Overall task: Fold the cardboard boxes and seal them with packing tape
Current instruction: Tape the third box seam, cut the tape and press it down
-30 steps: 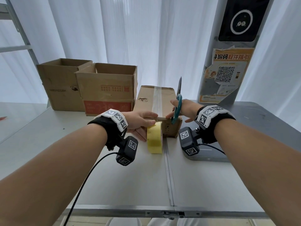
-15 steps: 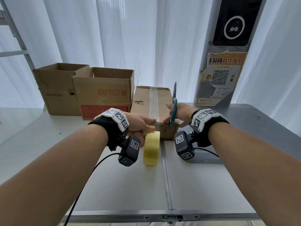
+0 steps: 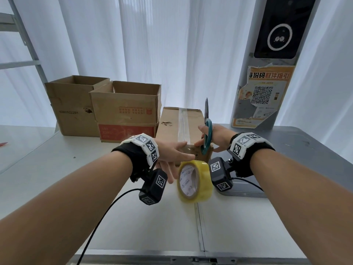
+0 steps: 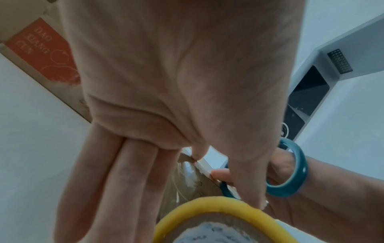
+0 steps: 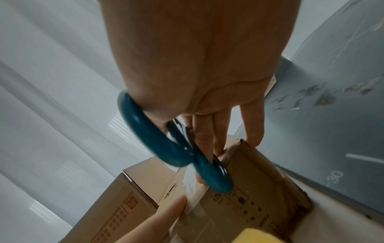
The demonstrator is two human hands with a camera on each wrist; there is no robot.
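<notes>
Taped box (image 3: 178,129) lies on the table (image 3: 57,169), at 12 o'clock from the tape roll (image 3: 194,181). Left hand (image 3: 172,153) has fingers straight, thumb on the box's near top edge. Right hand (image 3: 214,137) holds scissors (image 3: 207,134) through the teal loops, blades up, fingertips (image 5: 252,139) touching the box. Two open boxes (image 3: 124,109) stand at 10 o'clock.

I seem to be at a parcel pickup point: a grey surface (image 3: 298,150) stacked with cardboard boxes (image 3: 126,111), a pickup-instruction poster (image 3: 264,96) with a QR code, a black screened terminal (image 3: 279,27) above it, white curtains (image 3: 152,44) behind.
</notes>
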